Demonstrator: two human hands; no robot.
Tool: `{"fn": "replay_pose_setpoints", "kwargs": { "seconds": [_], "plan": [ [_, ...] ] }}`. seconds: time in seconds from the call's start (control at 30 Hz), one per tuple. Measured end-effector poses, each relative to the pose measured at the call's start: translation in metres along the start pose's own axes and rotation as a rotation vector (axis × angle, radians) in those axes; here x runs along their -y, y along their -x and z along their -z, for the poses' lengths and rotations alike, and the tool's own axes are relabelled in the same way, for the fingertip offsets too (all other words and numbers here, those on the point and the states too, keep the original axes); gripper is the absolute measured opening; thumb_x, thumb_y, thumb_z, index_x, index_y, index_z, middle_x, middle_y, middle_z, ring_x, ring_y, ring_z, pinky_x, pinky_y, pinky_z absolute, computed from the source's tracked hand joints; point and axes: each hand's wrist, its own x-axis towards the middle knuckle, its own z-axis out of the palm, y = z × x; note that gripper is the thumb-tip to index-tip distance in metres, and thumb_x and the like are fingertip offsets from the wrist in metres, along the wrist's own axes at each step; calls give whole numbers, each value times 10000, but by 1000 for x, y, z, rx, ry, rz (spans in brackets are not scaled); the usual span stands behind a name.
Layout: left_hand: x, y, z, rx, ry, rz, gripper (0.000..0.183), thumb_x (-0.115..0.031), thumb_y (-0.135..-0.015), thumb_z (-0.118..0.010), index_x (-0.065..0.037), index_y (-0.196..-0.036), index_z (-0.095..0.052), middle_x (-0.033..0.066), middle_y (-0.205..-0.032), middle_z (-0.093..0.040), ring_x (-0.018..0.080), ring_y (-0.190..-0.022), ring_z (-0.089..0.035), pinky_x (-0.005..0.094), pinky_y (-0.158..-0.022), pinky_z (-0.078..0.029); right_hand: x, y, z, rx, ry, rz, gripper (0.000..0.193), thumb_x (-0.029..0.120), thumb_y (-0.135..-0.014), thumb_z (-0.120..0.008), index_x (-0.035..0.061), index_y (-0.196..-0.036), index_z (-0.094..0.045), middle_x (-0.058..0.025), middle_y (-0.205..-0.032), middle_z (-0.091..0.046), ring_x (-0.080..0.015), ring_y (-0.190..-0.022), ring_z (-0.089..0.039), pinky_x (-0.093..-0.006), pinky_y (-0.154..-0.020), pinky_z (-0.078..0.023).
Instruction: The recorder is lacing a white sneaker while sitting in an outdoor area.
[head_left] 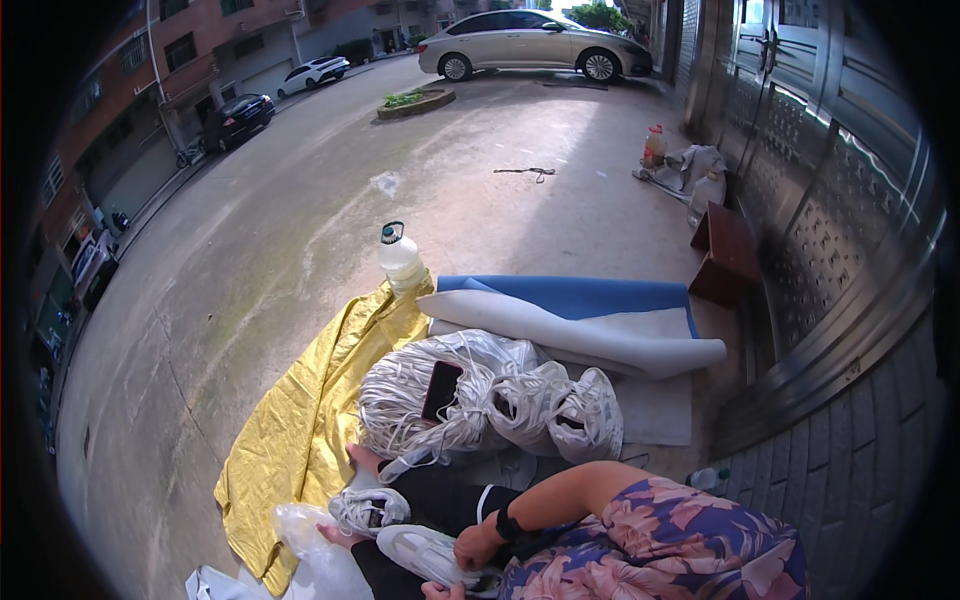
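A white sneaker (pixel 422 548) lies across my black-trousered lap. My right hand (pixel 478 548), with a black band at the wrist, is closed against the shoe's upper; what its fingers pinch is too small to make out. At the lower edge my left hand (pixel 441 590) is curled beside the same shoe, partly cut off, and its contents are hidden. Another laced sneaker (pixel 362 512) rests by my bare feet. Beyond my legs is a large bundle of white shoelaces (pixel 395 410) with a dark phone (pixel 440 391) on it. Two more sneakers, one white (pixel 588 418), stand to its right.
A yellow sheet (pixel 310 410) spreads at left, with a large clear bottle (pixel 402 262) at its far end. Rolled blue-and-white sheeting (pixel 600 335) lies ahead. A reddish-brown box (pixel 727 255) stands by the metal doors (pixel 810 230). Clear plastic (pixel 325 570) lies near my foot.
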Motion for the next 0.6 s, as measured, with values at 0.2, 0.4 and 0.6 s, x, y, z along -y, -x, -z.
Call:
{"fn": "replay_pose_setpoints", "kwargs": {
  "seconds": [0.2, 0.4, 0.6],
  "plan": [
    [6, -3, 1, 21, 30, -1, 402, -268, -784, -636, 16, -918, -386, 156, -746, -542, 200, -429, -563, 310, -360, -458, -5, -3, -3, 5, -41, -50, 92, 85, -593, -610, 94, -661, -671, -115, -647, -615, -280, -636, -586, -377, -565, -433],
    [3, 1, 2, 42, 82, -6, 377, -250, -802, -603, 36, -925, -389, 147, -705, -546, 198, -435, -567, 308, -366, -463, 0, -3, -3, 23, -33, -88, 115, 89, -610, -599, 79, -696, -675, -122, -674, -619, -277, -634, -585, -386, -575, -436],
    [3, 0, 6, 73, 101, -27, 350, -200, -799, -597, 30, -931, -368, 156, -699, -552, 206, -442, -576, 307, -366, -469, -11, 6, 7, -401, -169, -54, 78, 105, -707, -546, 28, -716, -558, -104, -647, -585, -256, -593, -573, -373, -539, -439]
  ]
}}
